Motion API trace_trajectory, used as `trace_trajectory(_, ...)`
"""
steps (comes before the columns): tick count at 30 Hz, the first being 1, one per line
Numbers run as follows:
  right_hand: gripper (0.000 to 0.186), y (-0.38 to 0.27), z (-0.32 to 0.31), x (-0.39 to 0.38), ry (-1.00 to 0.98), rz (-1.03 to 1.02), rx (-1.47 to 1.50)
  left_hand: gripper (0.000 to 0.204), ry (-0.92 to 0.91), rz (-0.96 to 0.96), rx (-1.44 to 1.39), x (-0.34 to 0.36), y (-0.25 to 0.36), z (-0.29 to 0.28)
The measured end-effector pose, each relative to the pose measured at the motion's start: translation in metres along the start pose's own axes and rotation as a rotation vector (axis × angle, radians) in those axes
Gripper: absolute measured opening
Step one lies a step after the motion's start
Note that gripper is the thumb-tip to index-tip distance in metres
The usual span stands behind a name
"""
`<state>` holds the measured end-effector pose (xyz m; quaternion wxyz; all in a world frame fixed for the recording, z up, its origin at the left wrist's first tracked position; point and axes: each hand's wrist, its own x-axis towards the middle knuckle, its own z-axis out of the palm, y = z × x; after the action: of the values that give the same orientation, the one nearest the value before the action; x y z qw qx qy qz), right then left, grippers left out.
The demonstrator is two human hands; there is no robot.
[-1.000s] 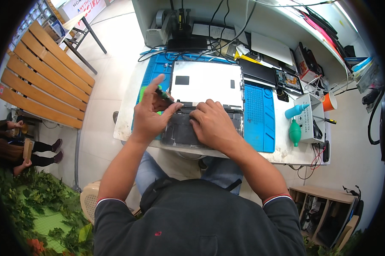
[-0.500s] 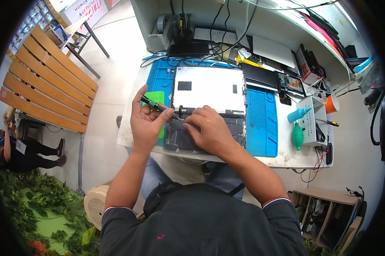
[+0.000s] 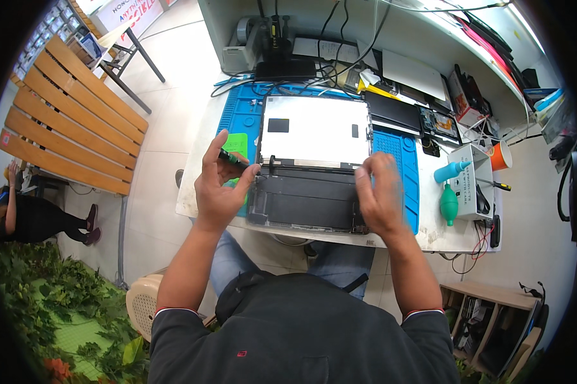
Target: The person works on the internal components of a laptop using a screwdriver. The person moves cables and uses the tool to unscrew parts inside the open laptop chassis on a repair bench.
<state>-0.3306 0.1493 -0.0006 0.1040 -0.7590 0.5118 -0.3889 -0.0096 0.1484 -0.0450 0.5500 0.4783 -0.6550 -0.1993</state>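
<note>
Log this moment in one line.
left grip: holding dark screwdriver | right grip: blurred, by right edge of opened tablet, contact unclear | opened tablet: on blue repair mat

The person over there wears a charcoal shirt (image 3: 288, 320) with a small red emblem (image 3: 241, 354) and a faint pocket outline (image 3: 315, 369). Its short sleeves (image 3: 179, 336) end in narrow white-and-red trim (image 3: 423, 312). Blue jeans (image 3: 227, 257) show below; left hand (image 3: 218, 185) and right hand (image 3: 384, 197) are bare.

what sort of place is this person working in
Probably an electronics repair bench: an opened flat device lies on a blue work mat, the left hand holds a slim black-and-green tool, and a green squeeze bulb is nearby.
</note>
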Motion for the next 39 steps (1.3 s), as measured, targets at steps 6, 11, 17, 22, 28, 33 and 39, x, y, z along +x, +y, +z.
trace_trajectory(6, 0.008, 0.037, -0.032, -0.002, 0.058, 0.028, -0.145, 0.090, 0.009, 0.024, 0.019, -0.001, -0.003, -0.002)
trace_trajectory(11, 0.006, 0.074, -0.053, 0.002, 0.165, 0.007, -0.247, 0.089, 0.041, -0.010, -0.003, 0.001, -0.012, 0.005)
trace_trajectory(17, 0.003, 0.132, -0.085, 0.027, 0.205, 0.108, -0.435, 0.088, 0.027, -0.059, -0.026, 0.000, -0.007, 0.003)
trace_trajectory(22, 0.005, 0.153, -0.093, 0.043, 0.128, 0.141, -0.467, 0.085, 0.013, -0.067, -0.030, 0.001, -0.007, 0.001)
trace_trajectory(28, 0.009, 0.151, -0.071, 0.049, -0.146, 0.212, -0.540, 0.086, 0.007, -0.068, -0.038, -0.001, -0.009, -0.003)
trace_trajectory(33, 0.012, 0.164, -0.071, 0.048, -0.215, 0.213, -0.513, 0.086, 0.006, -0.055, -0.041, 0.000, -0.011, -0.001)
trace_trajectory(39, 0.010, 0.172, -0.074, 0.049, -0.214, 0.170, -0.465, 0.089, 0.007, -0.050, -0.001, 0.001, -0.004, 0.001)
